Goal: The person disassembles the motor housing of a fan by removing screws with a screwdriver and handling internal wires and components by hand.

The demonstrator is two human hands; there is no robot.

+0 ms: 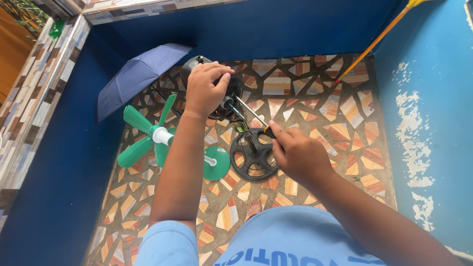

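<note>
- The black fan motor (217,93) is being gripped from above by the left hand (204,88), with the fingers curled closed around its housing, so that it is being held raised over the tiled floor (305,98).
- A screwdriver (250,113) is being pinched by the right hand (298,155), thumb and fingers closed on its handle end, while the thin metal shaft is being pointed up and left towards the front of the motor, beside the projecting spindle.
- The tip is being kept at or just beside the motor face; whether it is seated in a screw head cannot be told, since the spot is small and partly hidden by the left hand.
- The round black base (253,155) with its short upright post is lying on the floor just below the two hands, apart from the motor.
- The green fan blade (148,135) and a green round disc (217,162) are lying on the floor to the left, near the person's left forearm, and are not being touched.
- A dark blue umbrella (133,79) is lying open against the blue wall, and a yellow stick (374,42) is leaning at the far right corner.
- The step in hand is judged to be the working of a fastener on the motor front.
- For the next move, the motor would need to be held steady and the screwdriver kept in line with the fastener while it is being turned.
</note>
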